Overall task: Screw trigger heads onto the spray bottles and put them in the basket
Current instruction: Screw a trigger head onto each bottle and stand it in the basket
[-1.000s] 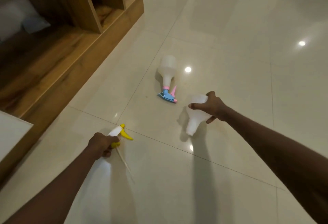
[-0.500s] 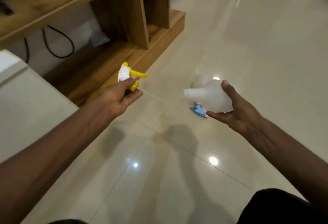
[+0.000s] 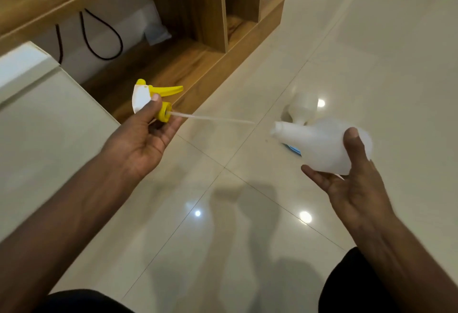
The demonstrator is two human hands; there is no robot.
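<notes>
The left hand pinches the light yellow trigger head by its body, its thin dip tube bendy, while the right hand cradles the empty-looking, probably slippery white bottle around its belly.

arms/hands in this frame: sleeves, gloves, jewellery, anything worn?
Both forearms are bare all the way to the frame edge, with no sleeves in view. The left hand and right hand wear no gloves, and no rings, watch or wristband show. The only clothing is dark fabric at the bottom edge, probably on the legs.
</notes>
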